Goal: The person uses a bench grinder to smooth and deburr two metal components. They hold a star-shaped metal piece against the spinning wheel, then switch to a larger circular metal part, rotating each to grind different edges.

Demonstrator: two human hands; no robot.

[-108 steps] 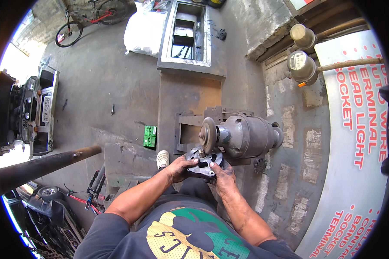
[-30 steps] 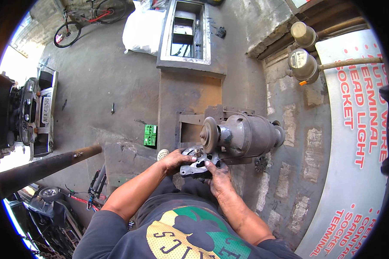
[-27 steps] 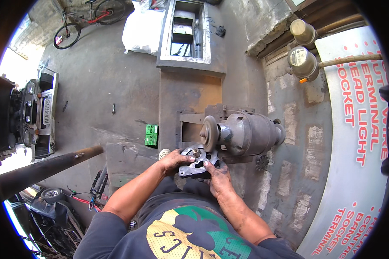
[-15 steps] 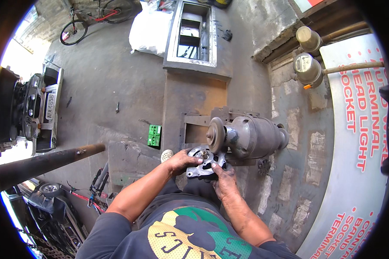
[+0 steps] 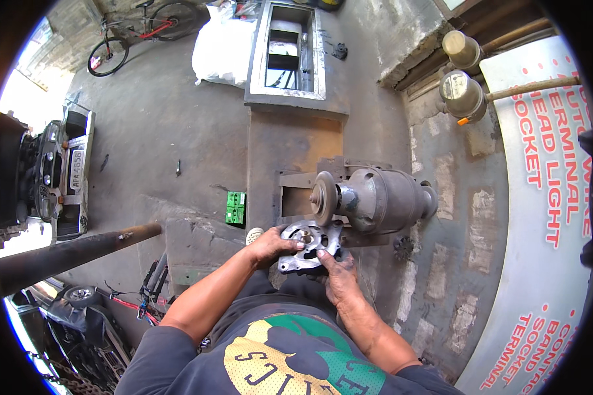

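Note:
Both my hands grip a silvery cast-metal housing, its face full of openings (image 5: 303, 262), with a round centre and a small shaft end. My left hand (image 5: 275, 245) wraps its left side, thumb laid across the face. My right hand (image 5: 340, 273) holds the lower right side, thumb on the front and the other fingers hidden beneath. Just beyond the housing stands a bench grinder with a large grey motor body (image 5: 390, 199). Its round wheel (image 5: 323, 198) faces left, very close to the housing's upper right edge; whether they touch I cannot tell.
A green battery-like box (image 5: 236, 208) sits left of the grinder stand. Ahead is an open metal-framed box (image 5: 319, 59) beside a white sack (image 5: 224, 49). A rusty pole (image 5: 79, 250) juts in from the left. A vehicle (image 5: 53, 168), a bicycle (image 5: 141, 33) and a printed sign (image 5: 534, 217) surround the area.
The housing has tilted so its face turns more upward, and it has shifted slightly left. Both hands keep their hold. The view has shifted a little.

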